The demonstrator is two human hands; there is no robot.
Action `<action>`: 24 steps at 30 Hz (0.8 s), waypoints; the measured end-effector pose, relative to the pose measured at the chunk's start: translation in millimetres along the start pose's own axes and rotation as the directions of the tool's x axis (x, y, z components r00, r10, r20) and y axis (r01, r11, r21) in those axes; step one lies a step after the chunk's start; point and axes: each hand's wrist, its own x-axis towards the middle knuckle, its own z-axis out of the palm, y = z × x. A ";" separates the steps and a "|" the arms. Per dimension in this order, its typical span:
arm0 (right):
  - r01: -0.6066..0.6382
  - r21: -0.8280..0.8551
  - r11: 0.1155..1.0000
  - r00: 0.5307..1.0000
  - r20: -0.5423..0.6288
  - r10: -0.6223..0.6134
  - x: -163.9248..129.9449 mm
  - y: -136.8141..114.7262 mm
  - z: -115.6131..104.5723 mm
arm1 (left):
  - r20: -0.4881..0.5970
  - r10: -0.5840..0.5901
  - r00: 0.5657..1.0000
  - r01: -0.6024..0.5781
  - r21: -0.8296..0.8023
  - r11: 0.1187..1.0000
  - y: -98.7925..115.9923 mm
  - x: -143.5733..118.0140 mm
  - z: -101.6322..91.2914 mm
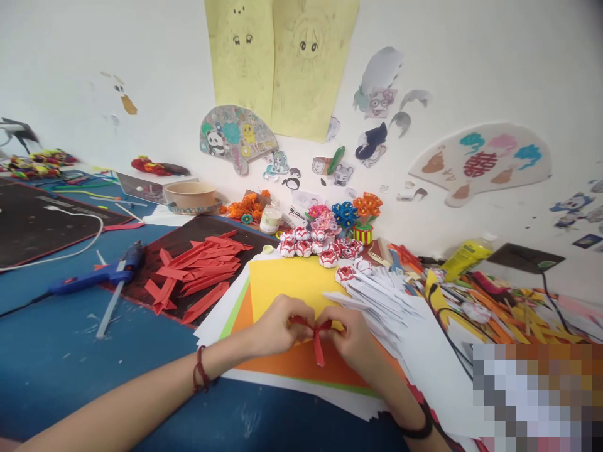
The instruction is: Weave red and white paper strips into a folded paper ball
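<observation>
Between my two hands is a folded red paper strip [319, 349], one end hanging down over the sheets. My left hand [281, 324] pinches its left part, and my right hand [345, 331] pinches its right part; the fingers partly cover the folds. Below them lies a stack of coloured paper, with a yellow sheet [282, 279] on top of an orange sheet [301, 368]. A pile of red folded strips [202, 270] rests to the left on a dark mat [141, 276]. White folded strips [381, 301] lie just right of my right hand.
A blue glue gun [101, 275] with a glue stick is at the left. Red-and-white paper pieces [328, 256] and colourful flowers [345, 214] stand behind the sheets. A yellow bottle [468, 256], cables and paper scraps [513, 314] crowd the right. A bowl [191, 198] stands by the wall.
</observation>
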 end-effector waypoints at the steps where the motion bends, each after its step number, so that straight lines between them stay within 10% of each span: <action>1: 0.006 -0.032 0.999 1.000 -0.016 -0.006 0.1 -0.6 -1.6 | 0.004 0.034 0.999 -0.034 0.037 0.999 0.6 -0.3 -1.2; 16: 0.073 0.096 0.993 0.995 0.060 -0.079 2.0 0.0 -13.2 | 0.205 0.292 0.934 -0.331 0.193 0.924 7.8 -0.2 -10.9; 24: 0.077 0.265 0.961 0.997 -0.005 -0.078 4.6 0.7 -14.1 | -0.007 0.009 1.000 -0.009 0.057 0.998 14.3 1.6 -12.3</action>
